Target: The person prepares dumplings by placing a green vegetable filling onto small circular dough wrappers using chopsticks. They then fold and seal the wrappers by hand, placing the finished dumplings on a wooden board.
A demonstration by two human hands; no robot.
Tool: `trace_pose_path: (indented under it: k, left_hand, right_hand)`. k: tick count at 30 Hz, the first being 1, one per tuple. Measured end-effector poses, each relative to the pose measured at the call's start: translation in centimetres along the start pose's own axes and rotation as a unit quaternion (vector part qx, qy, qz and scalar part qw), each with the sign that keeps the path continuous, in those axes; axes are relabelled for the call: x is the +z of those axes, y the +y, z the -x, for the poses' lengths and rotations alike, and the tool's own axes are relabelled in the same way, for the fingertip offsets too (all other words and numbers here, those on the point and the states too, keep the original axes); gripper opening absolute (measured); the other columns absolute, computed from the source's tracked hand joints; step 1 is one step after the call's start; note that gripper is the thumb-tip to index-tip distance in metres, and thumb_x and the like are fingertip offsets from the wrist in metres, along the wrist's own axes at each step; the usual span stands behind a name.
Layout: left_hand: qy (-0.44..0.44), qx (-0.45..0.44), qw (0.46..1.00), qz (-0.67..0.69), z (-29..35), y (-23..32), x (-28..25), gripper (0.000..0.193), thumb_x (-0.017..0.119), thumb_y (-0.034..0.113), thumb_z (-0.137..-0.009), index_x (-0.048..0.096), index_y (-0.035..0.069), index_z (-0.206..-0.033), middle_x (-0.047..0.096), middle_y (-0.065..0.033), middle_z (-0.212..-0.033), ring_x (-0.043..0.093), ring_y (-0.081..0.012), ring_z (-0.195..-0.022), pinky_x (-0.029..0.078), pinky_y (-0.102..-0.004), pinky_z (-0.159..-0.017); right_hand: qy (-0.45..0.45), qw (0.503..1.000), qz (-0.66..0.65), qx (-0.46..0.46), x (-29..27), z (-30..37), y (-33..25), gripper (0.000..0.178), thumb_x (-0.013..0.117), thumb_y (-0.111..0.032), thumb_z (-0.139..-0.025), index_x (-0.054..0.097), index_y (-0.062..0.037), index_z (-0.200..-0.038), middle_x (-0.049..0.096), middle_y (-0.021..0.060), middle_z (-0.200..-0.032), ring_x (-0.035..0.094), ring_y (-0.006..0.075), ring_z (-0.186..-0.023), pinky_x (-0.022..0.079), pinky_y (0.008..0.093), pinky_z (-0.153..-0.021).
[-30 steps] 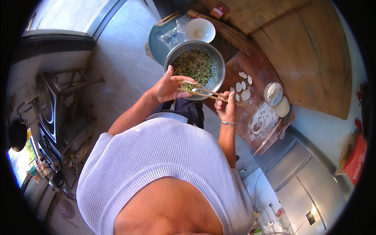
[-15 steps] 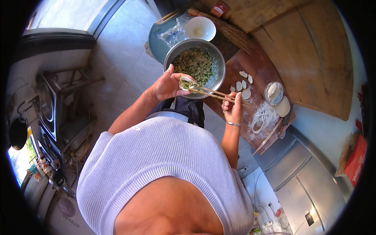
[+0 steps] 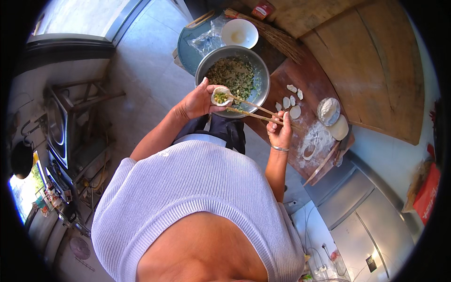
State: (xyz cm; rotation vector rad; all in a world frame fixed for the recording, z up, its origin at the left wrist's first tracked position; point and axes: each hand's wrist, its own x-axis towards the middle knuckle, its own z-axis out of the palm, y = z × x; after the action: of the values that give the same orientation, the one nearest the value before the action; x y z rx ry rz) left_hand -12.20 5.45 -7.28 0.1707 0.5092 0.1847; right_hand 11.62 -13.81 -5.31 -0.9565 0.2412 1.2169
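My left hand [image 3: 197, 99] holds a round dumpling wrapper [image 3: 228, 103] just over the near rim of a metal bowl [image 3: 266, 89]. A small heap of green and yellow filling [image 3: 220, 97] lies in the wrapper's middle. In my right hand [image 3: 280, 130] is a pair of wooden chopsticks [image 3: 258, 115], spread apart. One tip meets the wrapper's right edge; the other lies just below it. Chopped green filling [image 3: 230, 75] covers much of the bowl's inside.
Several wrappers [image 3: 294, 112] lie on the floured wooden board [image 3: 300, 136] to the right, near a bowl of flour [image 3: 328, 110], a piece of dough [image 3: 338, 128] and a rolling pin [image 3: 322, 164]. Behind the metal bowl stand a white bowl [image 3: 240, 33] and a straw broom [image 3: 270, 35].
The chopsticks have spread and drawn back from the wrapper's middle. The filling now shows plainly in the wrapper, which my left hand has opened out flatter.
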Motion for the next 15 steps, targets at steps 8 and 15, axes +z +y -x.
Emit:
trace_pose_path:
  k: [8,15]
  left_hand:
    - [0.002,0.000,0.999,0.035,-0.2,-0.4,0.0,0.076,0.028,0.065,-0.091,0.047,0.002,-0.129,0.053,-0.0165,-0.128,0.051,-0.0298,-0.120,0.043,-0.0437,-0.100]
    - [-0.046,-0.014,0.998,0.036,-0.1,-0.5,1.1,0.083,0.028,0.069,-0.089,0.047,0.001,-0.131,0.051,-0.0177,-0.131,0.050,-0.0305,-0.122,0.040,-0.0453,-0.103]
  right_hand:
    - [-0.003,1.000,0.014,-0.001,0.6,-0.6,1.1,0.035,0.055,-0.043,-0.092,0.058,-0.0095,-0.086,0.050,0.0016,-0.069,0.046,0.0106,-0.052,0.037,0.0228,-0.044]
    - [0.000,0.999,0.020,0.036,1.2,-1.1,2.2,0.035,0.055,-0.043,-0.092,0.058,-0.0091,-0.087,0.051,0.0013,-0.068,0.048,0.0101,-0.053,0.038,0.0211,-0.043]
